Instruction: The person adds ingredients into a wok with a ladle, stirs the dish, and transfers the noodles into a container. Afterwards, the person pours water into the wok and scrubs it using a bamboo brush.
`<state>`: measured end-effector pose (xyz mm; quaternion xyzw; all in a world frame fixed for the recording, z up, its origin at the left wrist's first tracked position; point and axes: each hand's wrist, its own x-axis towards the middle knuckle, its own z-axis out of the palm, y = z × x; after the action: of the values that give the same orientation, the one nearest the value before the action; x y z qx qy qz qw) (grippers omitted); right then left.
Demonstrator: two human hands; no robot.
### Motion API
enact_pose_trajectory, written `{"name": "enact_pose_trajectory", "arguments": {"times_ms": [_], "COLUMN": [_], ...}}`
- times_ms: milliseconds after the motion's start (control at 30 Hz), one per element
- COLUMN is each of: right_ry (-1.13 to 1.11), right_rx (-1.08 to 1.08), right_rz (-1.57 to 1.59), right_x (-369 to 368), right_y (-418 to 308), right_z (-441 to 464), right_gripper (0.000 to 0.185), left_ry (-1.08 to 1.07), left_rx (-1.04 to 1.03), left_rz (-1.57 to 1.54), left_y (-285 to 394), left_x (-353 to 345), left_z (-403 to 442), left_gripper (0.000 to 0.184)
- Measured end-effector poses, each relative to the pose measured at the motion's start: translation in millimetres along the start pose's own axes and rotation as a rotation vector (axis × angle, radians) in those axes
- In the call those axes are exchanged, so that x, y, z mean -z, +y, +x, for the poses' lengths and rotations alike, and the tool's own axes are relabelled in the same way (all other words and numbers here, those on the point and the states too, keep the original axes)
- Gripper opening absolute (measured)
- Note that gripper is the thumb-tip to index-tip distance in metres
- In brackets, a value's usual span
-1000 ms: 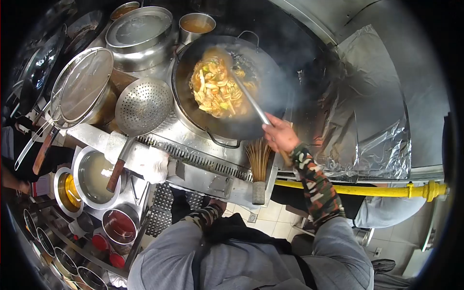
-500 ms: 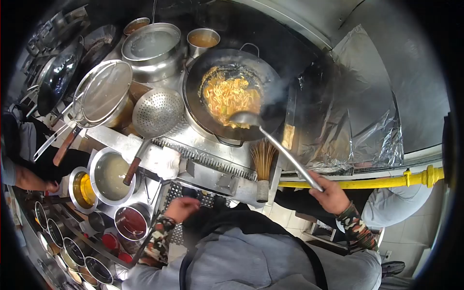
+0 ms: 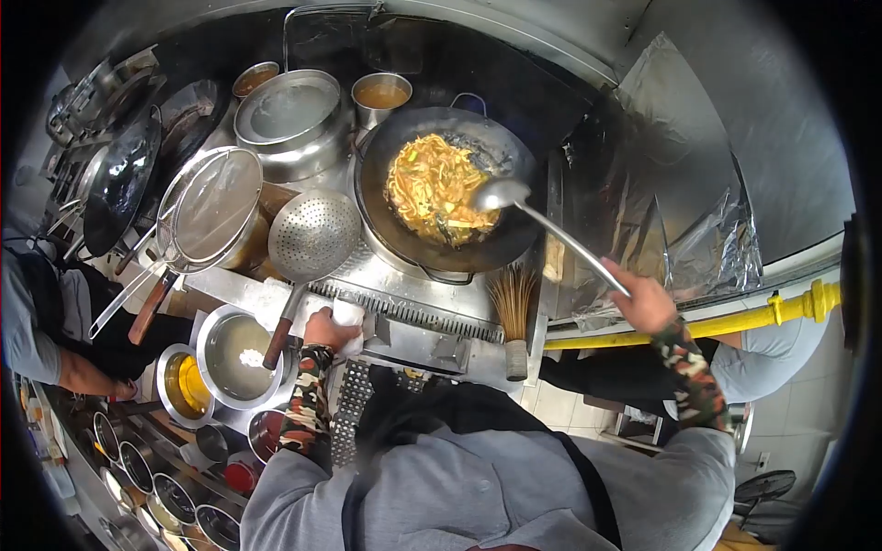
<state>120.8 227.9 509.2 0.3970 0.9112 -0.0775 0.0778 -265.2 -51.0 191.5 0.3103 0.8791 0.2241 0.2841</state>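
A dark wok [image 3: 395, 234] sits on the stove with glossy noodle-like food [image 3: 432, 184] in it. My right hand [image 3: 646, 301] is closed round the handle of a long metal ladle [image 3: 501, 194], whose bowl rests at the right side of the food. My left hand [image 3: 328, 331] is at the stove's front edge, its fingers on a folded white cloth [image 3: 347, 315]. Just above that hand lies a perforated strainer [image 3: 315, 235] with a wooden handle.
A bamboo brush [image 3: 513, 317] stands right of the front edge. Mesh strainers [image 3: 216, 204], a lidded pot [image 3: 289, 115] and a sauce pot [image 3: 382, 95] are at the left and back. Bowls [image 3: 241, 354] stand lower left. Other people's arms [image 3: 84, 372] show at both sides.
My left hand has come up from beside my body to the white cloth and taken hold of it. The ladle has moved up and right within the wok, and the food has shifted.
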Motion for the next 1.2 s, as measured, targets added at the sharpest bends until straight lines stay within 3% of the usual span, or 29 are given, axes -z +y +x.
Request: {"name": "enact_pose_trajectory", "arguments": {"times_ms": [67, 133, 167, 200, 267, 300, 333, 367, 400, 433, 467, 533, 600, 633, 667, 800, 833, 933, 967, 1000, 1067, 1133, 1200], "right_ry": [-0.046, -0.064, -0.092, -0.088, -0.005, 0.079, 0.083, 0.004, -0.079, -0.077, 0.065, 0.344, 0.264, 0.356, 0.452, 0.155, 0.045, 0.046, 0.034, 0.019, 0.132, 0.067, 0.097], "right_rx": [0.009, -0.018, -0.041, -0.060, -0.031, 0.020, 0.023, -0.099, -0.220, -0.216, -0.168, -0.081, -0.155, -0.052, 0.043, 0.053, -0.027, 0.061, 0.012, -0.039, -0.051, -0.069, 0.169], "right_rz": [-0.152, -0.147, -0.137, -0.079, 0.049, 0.119, 0.127, 0.413, 0.695, 0.698, 0.664, 0.595, 0.719, 0.640, 0.553, 0.448, 0.275, 0.032, -0.016, -0.062, -0.027, 0.142, 0.433], "right_x": [4.1, -15.0, -31.9, -49.0, -88.5, -102.3, -104.4, -106.1, -107.0, -110.1, -117.7, -135.6, -148.0, -158.6, -169.2, -154.5, -139.9, -126.7, -114.7, -106.5, -113.1, -101.7, -99.2], "right_y": [10.2, 8.3, 5.5, -3.9, -15.3, -18.1, -23.9, -29.3, -33.7, -35.3, -34.2, -34.2, -35.6, -36.5, -37.4, -75.9, -84.1, -50.3, -54.0, -58.6, -53.7, -40.0, -20.5], "right_z": [-12.9, -2.3, 5.3, 20.0, 52.6, 63.9, 69.5, 74.6, 79.9, 87.8, 98.0, 118.5, 156.5, 169.6, 182.7, 150.6, 128.3, 70.9, 46.3, 20.3, -21.4, -52.9, -75.9], "right_gripper": [0.058, 0.057, 0.056, 0.055, 0.054, 0.054, 0.054, 0.054, 0.054, 0.054, 0.053, 0.052, 0.053, 0.052, 0.052, 0.053, 0.059, 0.063, 0.061, 0.059, 0.060, 0.058, 0.055], "left_ry": [-0.020, -0.219, -0.386, -0.486, -0.729, -0.727, -0.792, -0.855, -0.849, -0.792, -0.735, -0.902, -0.843, -0.819, -0.956, -0.987, -0.975, -1.013, -1.143, -1.041, -1.097, -0.947, -0.870], "left_rx": [-0.005, -0.106, -0.091, -0.116, -0.276, -0.274, -0.236, -0.194, -0.153, -0.063, 0.027, 0.269, 0.461, 0.526, 0.412, 0.468, 0.465, 0.516, 0.503, 0.532, 0.593, 0.538, 0.448], "left_rz": [0.003, -0.509, -0.962, -1.212, -1.650, -1.645, -1.831, -2.017, -2.000, -1.941, -1.882, -1.990, -1.952, -1.924, -1.921, -1.704, -1.626, -1.455, -1.478, -1.439, -1.453, -1.404, -1.479], "left_y": [-5.0, -6.4, 5.9, 18.0, 37.7, 54.3, 74.4, 88.0, 91.4, 90.0, 84.5, 81.0, 99.4, 112.8, 107.0, 144.8, 152.3, 179.2, 173.5, 185.3, 183.9, 198.5, 192.0], "left_x": [-2.3, 4.2, 10.6, 20.1, 26.8, 30.5, 34.2, 35.5, 29.2, 15.4, -3.3, -29.7, -35.3, -34.5, -51.3, -34.2, -30.9, -15.6, -37.4, -40.0, -77.3, -69.6, -96.4], "left_z": [4.5, 9.3, -2.1, -9.1, -13.7, -19.1, -24.8, -28.0, -25.1, -19.6, -12.3, -6.3, -16.5, -18.9, -7.5, 2.1, 6.8, 16.4, 39.4, 37.8, 71.3, 57.7, 64.5], "left_gripper": [0.074, 0.067, 0.057, 0.054, 0.060, 0.060, 0.067, 0.074, 0.070, 0.066, 0.062, 0.047, 0.046, 0.041, 0.041, 0.045, 0.047, 0.038, 0.039, 0.037, 0.033, 0.030, 0.028]}}
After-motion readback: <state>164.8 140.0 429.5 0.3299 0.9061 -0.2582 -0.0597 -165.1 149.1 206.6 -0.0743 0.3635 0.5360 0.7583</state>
